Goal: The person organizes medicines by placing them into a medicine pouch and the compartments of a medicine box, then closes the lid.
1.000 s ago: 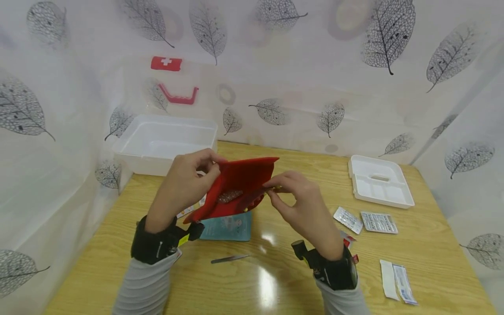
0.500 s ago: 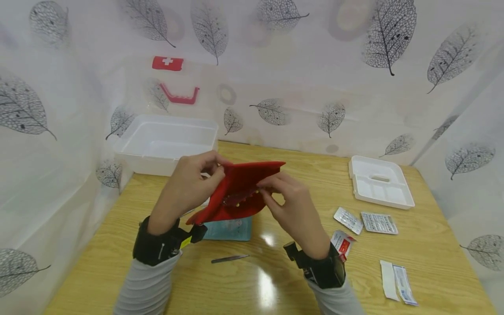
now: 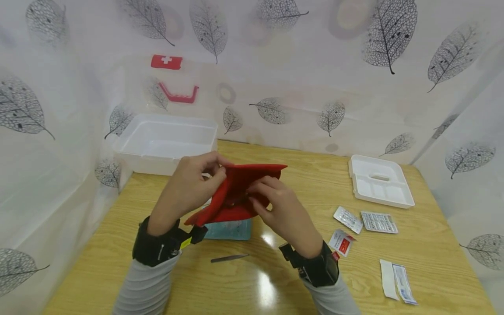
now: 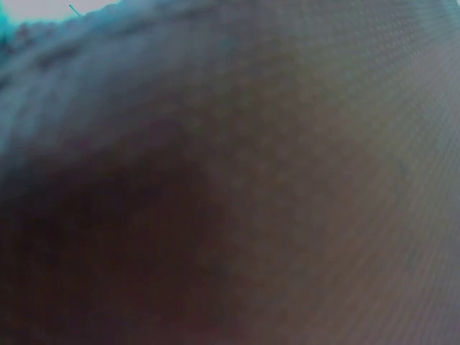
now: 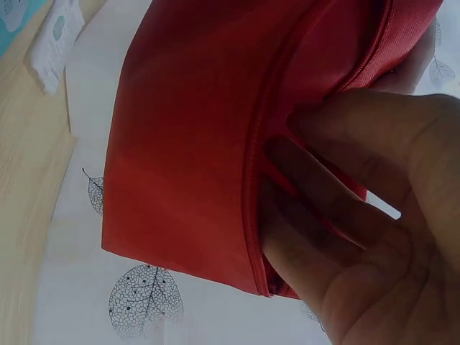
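Observation:
My left hand (image 3: 198,177) pinches the upper left edge of a red zippered pouch (image 3: 226,212), which hangs open above the table. My right hand (image 3: 281,210) reaches into the pouch's mouth with thumb and fingertips. In the right wrist view, the right-hand fingers (image 5: 309,187) pass between the two zipper edges of the pouch (image 5: 187,136), thumb tip close to the index fingertip. A faint glint shows inside the pouch ahead of them; I cannot tell whether they still hold anything. The left wrist view is dark and blurred.
Beneath the pouch lies a teal packet (image 3: 232,231), with tweezers (image 3: 229,258) nearer me. A white bin (image 3: 165,142) stands back left, a white divided tray (image 3: 379,183) back right. On the right lie blister packs (image 3: 379,222), a red-white packet (image 3: 341,243) and slim wrappers (image 3: 401,282).
My right hand has moved left and deeper into the pouch, taking in a translucent strip with small yellowish pieces that it pinched earlier. The left hand keeps its grip, shifting slightly right.

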The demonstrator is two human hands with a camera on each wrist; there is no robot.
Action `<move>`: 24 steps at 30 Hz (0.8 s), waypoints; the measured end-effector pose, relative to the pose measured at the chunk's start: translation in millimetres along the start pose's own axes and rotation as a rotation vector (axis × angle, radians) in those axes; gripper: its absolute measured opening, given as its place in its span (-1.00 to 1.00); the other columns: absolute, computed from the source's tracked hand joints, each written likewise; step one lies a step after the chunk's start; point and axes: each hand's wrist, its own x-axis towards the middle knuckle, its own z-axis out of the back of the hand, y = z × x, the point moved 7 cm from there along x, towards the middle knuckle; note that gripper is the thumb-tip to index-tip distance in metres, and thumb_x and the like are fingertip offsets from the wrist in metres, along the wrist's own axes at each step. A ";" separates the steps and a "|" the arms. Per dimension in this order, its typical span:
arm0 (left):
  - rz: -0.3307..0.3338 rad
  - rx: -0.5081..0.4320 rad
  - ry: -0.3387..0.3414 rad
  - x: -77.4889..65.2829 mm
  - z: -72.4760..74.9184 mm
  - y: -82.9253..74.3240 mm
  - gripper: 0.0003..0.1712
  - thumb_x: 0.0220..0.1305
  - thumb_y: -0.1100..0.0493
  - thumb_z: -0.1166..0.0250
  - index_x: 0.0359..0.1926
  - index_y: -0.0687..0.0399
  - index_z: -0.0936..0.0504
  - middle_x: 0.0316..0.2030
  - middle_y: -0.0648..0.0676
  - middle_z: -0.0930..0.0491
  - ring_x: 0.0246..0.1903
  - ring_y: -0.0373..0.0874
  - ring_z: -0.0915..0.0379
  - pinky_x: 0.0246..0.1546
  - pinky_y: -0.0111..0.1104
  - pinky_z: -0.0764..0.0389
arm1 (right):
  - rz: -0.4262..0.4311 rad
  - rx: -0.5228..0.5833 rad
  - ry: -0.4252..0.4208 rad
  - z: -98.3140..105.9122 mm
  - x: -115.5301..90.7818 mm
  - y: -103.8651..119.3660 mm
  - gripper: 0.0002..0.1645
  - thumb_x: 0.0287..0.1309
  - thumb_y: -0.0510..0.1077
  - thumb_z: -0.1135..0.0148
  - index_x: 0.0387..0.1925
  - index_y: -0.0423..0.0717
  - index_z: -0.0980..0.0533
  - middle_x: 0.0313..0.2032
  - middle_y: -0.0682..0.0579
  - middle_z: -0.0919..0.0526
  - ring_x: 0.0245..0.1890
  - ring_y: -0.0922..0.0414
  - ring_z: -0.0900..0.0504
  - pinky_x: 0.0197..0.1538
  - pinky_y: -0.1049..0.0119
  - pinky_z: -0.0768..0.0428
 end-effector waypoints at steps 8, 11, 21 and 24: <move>0.016 -0.013 0.016 0.3 -1.6 0.6 -0.73 0.38 0.29 -0.12 -0.08 0.05 -0.74 -0.22 0.01 -0.76 -0.38 -0.18 -0.64 -0.50 -0.31 -0.62 | 0.058 -0.019 0.025 -0.1 -0.5 3.0 -0.80 0.23 -0.20 -0.40 -0.09 -0.05 -0.68 -0.07 0.12 -0.67 -0.05 0.18 -0.58 -0.01 0.26 -0.61; 0.021 -0.020 0.017 0.6 -1.2 1.4 -0.73 0.40 0.29 -0.13 -0.06 0.04 -0.74 -0.21 0.01 -0.75 -0.40 -0.18 -0.63 -0.42 -0.28 -0.66 | 0.062 -0.049 0.048 -1.1 -1.2 2.8 -0.82 0.23 -0.14 -0.42 -0.12 -0.01 -0.68 -0.11 0.14 -0.67 -0.10 0.19 -0.56 -0.06 0.28 -0.60; 0.008 -0.022 0.013 0.8 1.4 2.9 -0.72 0.40 0.30 -0.12 -0.07 0.05 -0.74 -0.19 0.00 -0.75 -0.35 -0.18 -0.67 -0.32 -0.26 -0.70 | 0.045 -0.116 0.206 -10.6 -4.4 -2.3 -0.68 0.05 0.23 -0.52 -0.27 0.18 -0.71 -0.18 0.28 -0.71 0.03 0.18 -0.51 0.16 0.18 -0.45; 0.024 -0.026 0.006 1.4 2.4 4.3 -0.72 0.39 0.30 -0.12 -0.07 0.03 -0.74 -0.19 0.00 -0.75 -0.33 -0.17 -0.68 -0.34 -0.27 -0.70 | 0.070 -0.113 0.200 -9.4 -5.3 -1.5 -0.78 0.06 0.09 -0.55 -0.26 0.18 -0.72 -0.17 0.29 -0.72 0.02 0.15 -0.49 0.15 0.14 -0.42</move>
